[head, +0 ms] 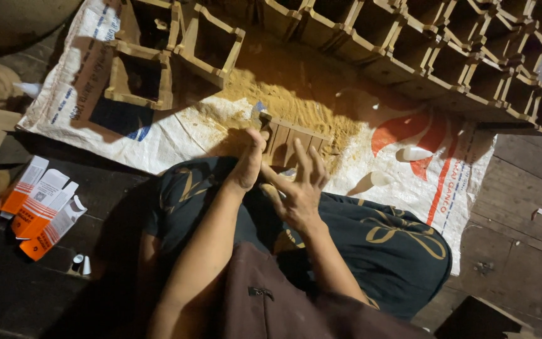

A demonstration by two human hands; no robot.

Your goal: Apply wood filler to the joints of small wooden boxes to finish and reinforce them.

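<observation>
A small square wooden box (294,139) made of slats rests against my knees, over a pile of sawdust (283,103). My left hand (249,162) grips the box's near left corner. My right hand (299,188) lies against the box's near side with its fingers spread and the palm toward the wood. A small grey-blue piece, perhaps sandpaper (259,108), shows just above my left hand at the box's top corner.
Several finished wooden boxes (446,56) stand in rows at the back and right; more (140,75) at the back left. A white printed sack (409,169) covers the plank floor. Two small white tubes (412,154) lie on it. Orange-and-white cartons (42,210) lie at left.
</observation>
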